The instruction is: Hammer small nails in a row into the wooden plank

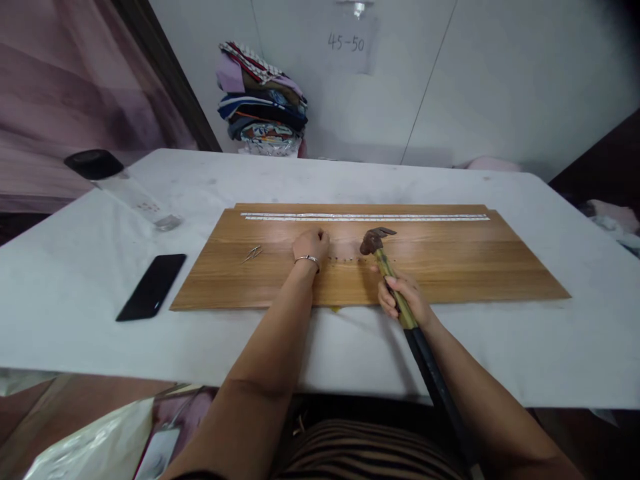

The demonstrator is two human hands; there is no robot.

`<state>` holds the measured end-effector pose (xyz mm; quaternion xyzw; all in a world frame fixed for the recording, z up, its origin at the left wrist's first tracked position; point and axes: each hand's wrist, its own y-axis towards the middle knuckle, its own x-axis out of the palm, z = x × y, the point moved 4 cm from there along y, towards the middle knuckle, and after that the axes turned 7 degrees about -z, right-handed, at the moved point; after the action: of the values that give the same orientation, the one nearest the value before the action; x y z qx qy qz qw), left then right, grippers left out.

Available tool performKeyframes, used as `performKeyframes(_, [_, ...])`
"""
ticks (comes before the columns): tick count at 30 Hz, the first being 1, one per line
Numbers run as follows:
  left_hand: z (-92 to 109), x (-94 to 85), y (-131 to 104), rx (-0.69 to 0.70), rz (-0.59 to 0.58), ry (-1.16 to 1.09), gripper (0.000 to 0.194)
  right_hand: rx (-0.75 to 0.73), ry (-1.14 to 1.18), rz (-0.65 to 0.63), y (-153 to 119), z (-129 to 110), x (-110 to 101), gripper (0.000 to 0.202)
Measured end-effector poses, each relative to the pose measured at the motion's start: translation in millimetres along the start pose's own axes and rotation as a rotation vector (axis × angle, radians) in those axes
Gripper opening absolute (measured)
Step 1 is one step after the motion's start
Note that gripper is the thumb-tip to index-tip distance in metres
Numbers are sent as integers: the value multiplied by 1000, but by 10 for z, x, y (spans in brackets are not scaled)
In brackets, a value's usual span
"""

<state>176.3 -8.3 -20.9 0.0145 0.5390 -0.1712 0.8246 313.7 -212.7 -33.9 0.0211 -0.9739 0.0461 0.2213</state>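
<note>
My right hand (406, 295) is wrapped round the yellow and black handle of a claw hammer (385, 261). The hammer's rusty brown head hangs over a wood-grain board (465, 267), claw pointing right. Fingers pinched together, my left hand (311, 248) rests at the middle of the board; whatever is between the fingertips is hidden. Between my hands runs a row of small dark spots (344, 259), nail heads or holes, I cannot tell which. Several loose nails (253, 253) lie on the board left of my left hand. Two white measuring strips (365, 217) stretch along its far edge.
The board lies on a white-covered table (565, 347). At the left are a black phone (152, 287) and a clear bottle with a black lid (127, 188) lying on its side. Folded clothes (265, 107) are stacked beyond the table's far edge, against a pale wall.
</note>
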Motion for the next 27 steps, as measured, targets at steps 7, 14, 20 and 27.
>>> performKeyframes(7, [34,-42,-37,16,-14,4,37,10,-8,17,-43,86,3,46])
performKeyframes(14, [43,-50,-45,23,-14,-11,37,-33,14,38,-50,98,-27,46])
performKeyframes(20, [33,-40,-25,13,-14,-26,37,-31,-11,73,-52,83,-87,50])
performKeyframes(27, [19,-29,-12,3,-11,-6,36,-28,32,45,-66,74,-82,49])
